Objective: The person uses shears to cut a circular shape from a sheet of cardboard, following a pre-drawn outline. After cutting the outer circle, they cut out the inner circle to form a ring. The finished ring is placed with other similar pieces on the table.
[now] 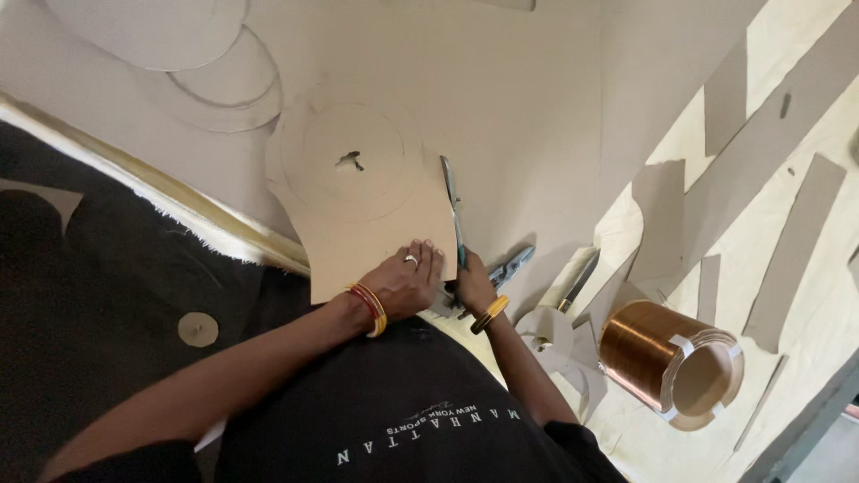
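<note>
While my left hand (407, 284) presses flat on the cardboard sheet (362, 192), fingers spread, my right hand (472, 284) closes its grip on scissors (454, 210) cutting along the sheet's right edge, near a copper coil (667, 358).

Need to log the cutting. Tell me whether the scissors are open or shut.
Cannot tell. The scissors show as one narrow blade edge beside the cardboard piece, gripped by the right hand.
</note>
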